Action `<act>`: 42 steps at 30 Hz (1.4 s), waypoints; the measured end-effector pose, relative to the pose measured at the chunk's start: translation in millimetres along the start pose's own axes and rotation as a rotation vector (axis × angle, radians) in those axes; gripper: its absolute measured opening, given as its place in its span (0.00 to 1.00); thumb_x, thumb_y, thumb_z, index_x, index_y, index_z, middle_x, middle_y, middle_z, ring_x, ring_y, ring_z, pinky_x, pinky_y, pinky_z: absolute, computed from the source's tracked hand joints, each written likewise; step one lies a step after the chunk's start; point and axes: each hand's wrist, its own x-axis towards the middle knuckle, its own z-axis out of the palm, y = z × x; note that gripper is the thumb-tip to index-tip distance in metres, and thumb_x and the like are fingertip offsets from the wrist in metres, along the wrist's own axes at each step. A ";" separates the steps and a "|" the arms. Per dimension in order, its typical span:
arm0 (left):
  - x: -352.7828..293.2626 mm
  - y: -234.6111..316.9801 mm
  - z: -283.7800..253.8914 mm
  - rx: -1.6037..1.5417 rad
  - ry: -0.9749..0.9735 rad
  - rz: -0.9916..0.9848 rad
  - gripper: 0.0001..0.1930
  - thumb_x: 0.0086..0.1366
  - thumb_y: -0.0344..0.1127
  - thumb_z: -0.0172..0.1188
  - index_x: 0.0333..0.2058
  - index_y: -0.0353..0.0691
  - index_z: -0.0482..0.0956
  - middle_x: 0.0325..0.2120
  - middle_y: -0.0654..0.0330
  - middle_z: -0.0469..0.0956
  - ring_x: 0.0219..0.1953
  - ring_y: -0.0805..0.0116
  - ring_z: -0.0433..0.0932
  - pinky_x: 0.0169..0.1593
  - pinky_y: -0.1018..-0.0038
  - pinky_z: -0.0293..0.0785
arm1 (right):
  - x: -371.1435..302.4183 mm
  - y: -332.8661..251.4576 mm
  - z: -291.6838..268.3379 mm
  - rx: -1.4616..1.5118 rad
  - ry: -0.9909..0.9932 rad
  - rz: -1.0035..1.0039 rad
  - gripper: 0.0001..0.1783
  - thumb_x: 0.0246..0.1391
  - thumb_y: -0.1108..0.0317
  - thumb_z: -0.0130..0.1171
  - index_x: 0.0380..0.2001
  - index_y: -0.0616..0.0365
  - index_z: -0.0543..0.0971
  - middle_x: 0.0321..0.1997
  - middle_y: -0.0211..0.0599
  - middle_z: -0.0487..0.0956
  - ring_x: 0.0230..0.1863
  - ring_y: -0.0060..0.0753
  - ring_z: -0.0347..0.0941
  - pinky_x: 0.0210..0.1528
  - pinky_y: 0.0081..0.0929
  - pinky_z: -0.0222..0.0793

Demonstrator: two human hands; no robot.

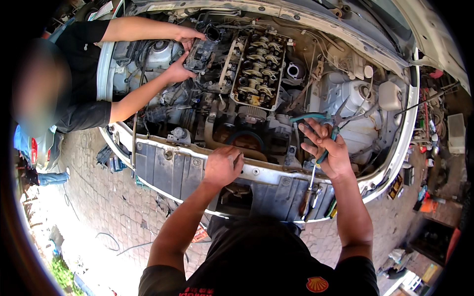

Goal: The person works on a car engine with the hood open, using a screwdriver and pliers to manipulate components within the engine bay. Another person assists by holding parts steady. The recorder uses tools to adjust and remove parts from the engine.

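Where the right hand [330, 147] is, right of centre: its thumb and fingers close on one pair of teal-handled pliers [323, 116], the other fingers loosely spread; the two handles stand apart, seemingly because the grip falls mainly on one.
Left hand [223, 166], below centre: fingers curled in, resting on the front crossmember [276, 170], presumably to brace a leaning body; whether it pinches anything, I cannot tell.
Pliers' place: over the right half of the engine bay, head pointing right.
Loose tools: at least three on the dark front panel [269, 193], lower right of centre, probably for easy reach: one brown-handled tool [304, 206], one metal tool [316, 196], one green tool [333, 208].
Cylinder head [257, 69], upper centre: one, uncovered, so its valve gear shows.
Co-worker [81, 79], upper left: one person, two hands, upper hand [187, 37] and lower hand [178, 70], both against one dark engine part [200, 55], likely steadying it.
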 end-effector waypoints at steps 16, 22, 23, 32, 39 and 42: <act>0.6 1.9 -0.2 0.038 0.008 -0.007 0.07 0.66 0.34 0.65 0.32 0.38 0.80 0.30 0.49 0.81 0.37 0.42 0.81 0.44 0.51 0.77 | 88.0 18.4 -37.5 -0.492 -0.055 0.433 0.11 0.60 0.61 0.64 0.42 0.54 0.84 0.54 0.31 0.84 0.58 0.28 0.74 0.59 0.37 0.67; 3.3 2.3 3.1 0.042 0.014 -0.004 0.06 0.65 0.33 0.66 0.32 0.38 0.80 0.30 0.50 0.81 0.37 0.43 0.82 0.44 0.52 0.78 | 122.0 40.9 -52.5 -1.133 -0.027 0.411 0.15 0.57 0.60 0.67 0.41 0.60 0.88 0.54 0.39 0.85 0.49 0.37 0.80 0.47 0.38 0.74; 2.0 2.2 3.1 0.046 0.014 -0.010 0.06 0.65 0.33 0.66 0.32 0.38 0.81 0.30 0.50 0.81 0.37 0.43 0.82 0.44 0.52 0.78 | 125.6 44.4 -49.2 -1.421 -0.052 0.300 0.15 0.56 0.61 0.67 0.40 0.61 0.88 0.54 0.42 0.85 0.48 0.41 0.81 0.46 0.39 0.75; 2.2 1.7 2.6 0.061 0.003 -0.022 0.05 0.64 0.32 0.67 0.34 0.37 0.82 0.31 0.50 0.82 0.37 0.44 0.82 0.45 0.52 0.79 | 152.0 41.2 -2.7 -2.613 -0.342 -0.053 0.18 0.55 0.63 0.69 0.48 0.54 0.92 0.63 0.44 0.79 0.66 0.51 0.69 0.67 0.60 0.61; 1.7 0.6 4.0 0.077 0.017 -0.024 0.06 0.64 0.35 0.66 0.31 0.39 0.81 0.30 0.52 0.81 0.36 0.46 0.82 0.45 0.53 0.79 | 171.9 48.3 21.3 -2.844 -0.468 -0.144 0.18 0.62 0.62 0.63 0.52 0.52 0.91 0.64 0.45 0.78 0.66 0.53 0.67 0.69 0.62 0.57; 2.0 0.9 4.4 0.073 0.024 -0.021 0.06 0.64 0.34 0.66 0.30 0.40 0.80 0.30 0.52 0.81 0.36 0.47 0.82 0.44 0.53 0.79 | 173.2 48.3 25.4 -2.909 -0.500 -0.192 0.18 0.62 0.61 0.63 0.51 0.52 0.91 0.63 0.45 0.78 0.66 0.53 0.66 0.70 0.61 0.57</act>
